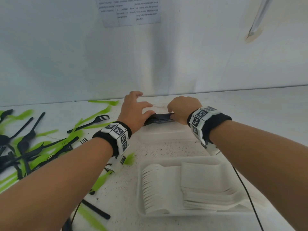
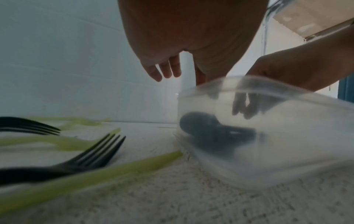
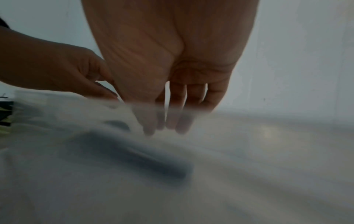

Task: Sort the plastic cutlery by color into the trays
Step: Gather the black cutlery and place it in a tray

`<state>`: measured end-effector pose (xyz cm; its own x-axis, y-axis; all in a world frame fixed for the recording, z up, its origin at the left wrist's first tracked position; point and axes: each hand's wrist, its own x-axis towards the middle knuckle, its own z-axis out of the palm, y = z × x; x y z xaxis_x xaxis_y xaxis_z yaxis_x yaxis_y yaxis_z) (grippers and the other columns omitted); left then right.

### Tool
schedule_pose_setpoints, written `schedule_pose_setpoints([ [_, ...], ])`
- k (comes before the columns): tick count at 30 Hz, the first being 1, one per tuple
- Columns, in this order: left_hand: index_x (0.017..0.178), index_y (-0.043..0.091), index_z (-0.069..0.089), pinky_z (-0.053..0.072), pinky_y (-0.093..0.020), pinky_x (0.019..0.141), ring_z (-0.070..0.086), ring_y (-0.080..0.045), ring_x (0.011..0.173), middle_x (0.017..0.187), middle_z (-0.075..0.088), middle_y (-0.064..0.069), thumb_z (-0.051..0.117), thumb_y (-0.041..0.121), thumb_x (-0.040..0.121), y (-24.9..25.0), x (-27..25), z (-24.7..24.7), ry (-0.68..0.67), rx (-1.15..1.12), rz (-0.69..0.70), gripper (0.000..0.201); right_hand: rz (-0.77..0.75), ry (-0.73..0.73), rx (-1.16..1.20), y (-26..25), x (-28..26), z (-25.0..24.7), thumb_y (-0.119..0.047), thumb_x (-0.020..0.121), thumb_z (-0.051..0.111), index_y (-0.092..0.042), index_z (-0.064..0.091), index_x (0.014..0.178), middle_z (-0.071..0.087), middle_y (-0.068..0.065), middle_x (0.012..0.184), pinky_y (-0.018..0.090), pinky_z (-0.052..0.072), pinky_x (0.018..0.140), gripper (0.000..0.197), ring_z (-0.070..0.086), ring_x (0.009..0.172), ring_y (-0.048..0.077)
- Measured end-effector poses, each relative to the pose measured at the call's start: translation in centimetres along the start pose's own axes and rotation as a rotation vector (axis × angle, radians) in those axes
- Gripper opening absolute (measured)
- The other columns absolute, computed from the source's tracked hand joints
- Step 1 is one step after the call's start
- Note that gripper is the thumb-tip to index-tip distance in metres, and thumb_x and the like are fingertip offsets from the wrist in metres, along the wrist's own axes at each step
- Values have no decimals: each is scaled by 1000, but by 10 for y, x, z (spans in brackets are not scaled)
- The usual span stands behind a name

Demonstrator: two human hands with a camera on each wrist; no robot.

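Black cutlery bundle lies w/ long axis left-right inside the far clear tray. Left hand, fingers spread and relaxed, touches its left end; right hand pinches the right end. Loose black and green pieces lie far left, nearer the left hand.

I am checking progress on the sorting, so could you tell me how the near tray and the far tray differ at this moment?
The near tray is opaque white and holds neat rows of white cutlery; the far tray is translucent and holds only a few pieces of black cutlery. No hand is at the near tray, while the left hand and right hand are at the far tray. Both rest on the same table.
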<state>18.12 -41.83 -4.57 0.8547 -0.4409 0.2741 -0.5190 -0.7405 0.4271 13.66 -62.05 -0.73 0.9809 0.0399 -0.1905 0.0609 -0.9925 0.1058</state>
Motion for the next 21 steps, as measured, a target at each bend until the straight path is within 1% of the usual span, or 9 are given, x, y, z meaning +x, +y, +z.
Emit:
schedule_pose_setpoints([
  [1, 109, 23, 78, 30, -34, 108, 38, -27, 127, 137, 43, -8, 73, 38, 91, 0, -1, -5, 19, 10, 0, 24, -7, 37, 18, 1, -3, -4, -32, 98, 56, -21, 70, 111, 65, 2, 108, 34, 53, 73, 21, 66, 93, 25],
  [3, 111, 23, 75, 29, -32, 107, 38, -27, 124, 134, 43, -8, 72, 39, 92, 0, -3, -19, 31, 11, -18, 25, -18, 113, 91, 1, -9, -15, -42, 100, 52, -26, 66, 115, 63, 0, 113, 38, 54, 82, 27, 64, 100, 25],
  [6, 123, 24, 66, 33, -36, 108, 39, -26, 125, 131, 44, -7, 67, 45, 94, -2, -9, -50, -14, 24, -116, 35, -1, 153, 320, -7, -13, -32, -54, 98, 52, -32, 60, 124, 64, -4, 117, 42, 53, 93, 35, 61, 107, 22],
  [9, 132, 24, 57, 40, -40, 106, 48, -28, 124, 133, 48, -10, 65, 50, 94, -7, -24, -86, -102, 66, -244, 47, -18, 106, 603, -28, -18, -44, -59, 94, 58, -32, 47, 139, 66, -1, 119, 40, 48, 100, 54, 62, 111, 23],
  [12, 143, 21, 46, 45, -35, 98, 56, -25, 120, 138, 53, -11, 65, 55, 92, -12, -51, -121, -201, 61, -384, 65, -86, 70, 762, -62, -28, -53, -66, 90, 60, -31, 37, 150, 60, 5, 137, 38, 42, 105, 74, 57, 124, 27],
  [15, 153, 20, 33, 42, -37, 107, 53, -26, 130, 147, 51, -9, 63, 64, 90, -21, -90, -150, -291, 92, -512, 83, -187, 31, 801, -102, -42, -61, -73, 86, 59, -30, 28, 155, 54, 7, 147, 39, 39, 107, 87, 52, 133, 29],
  [17, 154, 21, 33, 41, -39, 108, 53, -25, 130, 148, 52, -7, 60, 66, 90, -29, -119, -168, -324, 114, -579, 82, -248, 4, 804, -129, -50, -64, -75, 85, 58, -29, 28, 155, 53, 6, 149, 39, 39, 107, 90, 51, 134, 29],
  [19, 148, 23, 40, 42, -36, 103, 54, -23, 127, 144, 54, -3, 58, 68, 91, -38, -149, -187, -316, 151, -622, 75, -309, -23, 776, -157, -59, -69, -77, 85, 56, -28, 33, 154, 52, 4, 150, 39, 40, 107, 88, 51, 134, 27],
  [21, 138, 24, 52, 42, -33, 95, 55, -21, 121, 137, 57, -1, 56, 67, 91, -47, -178, -202, -305, 189, -643, 63, -377, -74, 677, -185, -66, -73, -78, 87, 51, -26, 39, 153, 48, 1, 153, 40, 37, 111, 85, 48, 138, 24],
])
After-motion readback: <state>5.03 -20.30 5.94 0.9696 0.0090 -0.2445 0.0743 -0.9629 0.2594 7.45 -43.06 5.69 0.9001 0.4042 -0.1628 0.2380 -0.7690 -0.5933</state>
